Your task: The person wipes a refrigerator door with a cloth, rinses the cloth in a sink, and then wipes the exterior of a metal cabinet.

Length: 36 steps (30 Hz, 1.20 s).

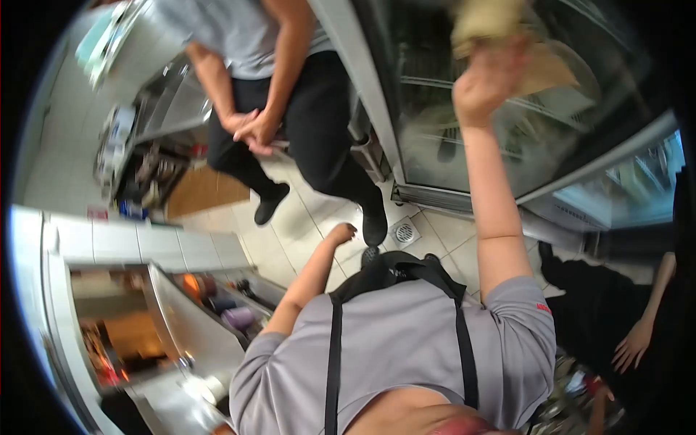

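Observation:
My right hand (489, 83) is raised at the upper right, in front of a glass-fronted refrigerator (435, 145). Its fingers close on a pale yellow bundle (487, 25), blurred and cut by the top edge, so its kind does not show. Just behind that hand appears a flat tan sheet (554, 69), perhaps behind or reflected in the glass. Low over the tiled floor hangs my left hand (342, 233), fingers curled in and partly in shadow. Nothing shows in it.
A person in dark trousers (312, 116) stands ahead with hands clasped. Another person in black (602, 304) is at the right, one arm hanging. Steel counters (196, 319) line the left. A floor drain (404, 232) lies near my feet, and a second lit refrigerator (616, 188) stands at right.

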Each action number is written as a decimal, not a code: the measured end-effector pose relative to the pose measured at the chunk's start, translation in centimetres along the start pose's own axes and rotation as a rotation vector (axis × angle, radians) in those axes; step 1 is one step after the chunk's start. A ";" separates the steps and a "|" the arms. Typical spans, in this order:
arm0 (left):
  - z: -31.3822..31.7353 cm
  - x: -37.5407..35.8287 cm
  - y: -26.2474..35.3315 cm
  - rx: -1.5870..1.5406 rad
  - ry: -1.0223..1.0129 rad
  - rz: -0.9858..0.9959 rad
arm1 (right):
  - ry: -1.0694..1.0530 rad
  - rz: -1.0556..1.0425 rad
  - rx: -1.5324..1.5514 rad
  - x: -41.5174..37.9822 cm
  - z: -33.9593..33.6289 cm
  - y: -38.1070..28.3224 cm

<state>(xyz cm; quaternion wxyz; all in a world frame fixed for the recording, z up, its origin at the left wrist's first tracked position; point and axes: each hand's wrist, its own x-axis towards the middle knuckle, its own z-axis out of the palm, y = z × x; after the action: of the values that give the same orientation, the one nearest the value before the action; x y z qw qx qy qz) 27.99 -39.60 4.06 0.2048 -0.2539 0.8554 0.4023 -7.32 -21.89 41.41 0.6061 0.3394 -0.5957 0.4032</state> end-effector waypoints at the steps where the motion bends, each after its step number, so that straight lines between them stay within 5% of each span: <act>1: -0.7 -2.1 1.8 -0.185 0.063 -0.171 | -0.181 0.008 0.075 -2.3 0.9 -2.3; 4: -0.8 -5.9 2.9 -0.458 0.261 -0.335 | -0.625 -0.530 0.174 -14.1 2.2 -3.8; 6: -0.2 -8.4 1.7 -0.661 0.364 -0.336 | -0.885 -0.667 0.287 -20.1 0.8 -3.8; 7: 0.1 -9.8 1.4 -0.729 0.393 -0.357 | -1.133 -0.544 0.409 -27.6 0.8 -2.1; 10: 1.1 -14.7 -0.3 -0.910 0.486 -0.421 | -1.153 -0.439 0.508 -30.0 -2.7 -4.6; 14: 2.1 -20.2 -3.5 -1.166 0.637 -0.464 | -1.881 -0.243 0.495 -34.5 -5.3 -11.0; 16: 1.3 -23.4 -4.1 -1.200 0.704 -0.475 | -2.055 -0.264 0.754 -41.1 -5.0 -14.6; 18: -0.5 -26.5 -5.5 -1.193 0.740 -0.476 | -2.294 -0.454 0.974 -39.5 -5.1 -21.9; 20: -2.2 -29.1 -7.1 -1.102 0.828 -0.432 | -2.197 -0.593 1.213 -39.1 -5.0 -29.3; 22: -3.4 -31.1 -9.4 -1.125 0.849 -0.419 | -2.436 -0.539 1.132 -32.7 -4.9 -38.1; 24: -5.4 -33.1 -11.3 -1.098 0.873 -0.359 | -2.258 -0.620 1.222 -38.1 -3.5 -43.6; 26: -7.7 -34.9 -12.5 -1.075 0.896 -0.363 | -1.930 -0.976 1.388 -31.9 -2.0 -50.0; 30: -12.7 -37.4 -14.3 -1.115 0.911 -0.317 | -2.117 -0.635 1.399 -27.3 2.1 -59.5; 32: -15.3 -37.8 -16.4 -1.107 1.020 -0.243 | -1.899 -0.499 1.567 -24.4 4.4 -62.4; 36: -19.8 -37.4 -21.2 -1.211 1.097 -0.233 | -1.929 -0.108 1.578 -25.3 10.5 -68.6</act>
<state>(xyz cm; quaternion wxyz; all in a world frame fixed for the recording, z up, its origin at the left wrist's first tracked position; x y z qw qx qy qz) 67.25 -56.76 24.16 -0.3740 -0.5679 0.4371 0.5886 50.16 -63.88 21.61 -0.4308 0.7916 -0.3781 0.2118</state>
